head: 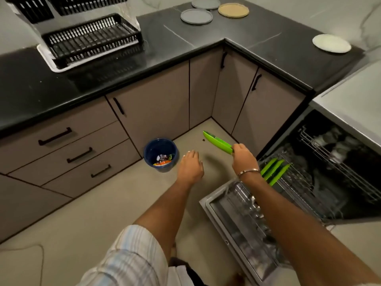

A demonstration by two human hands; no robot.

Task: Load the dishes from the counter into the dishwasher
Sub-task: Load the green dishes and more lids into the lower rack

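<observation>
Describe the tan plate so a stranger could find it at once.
Start at the black counter that wraps the corner, and look to its far end beyond the corner. Three plates sit close together there: two grey plates and the tan plate, rightmost of the three. It is the only tan one; the white plate lies apart, further right.

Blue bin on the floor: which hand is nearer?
Left. The left hand hovers open just right of the blue bin; the right hand is farther right, near the dishwasher, gripping a green knife.
</observation>
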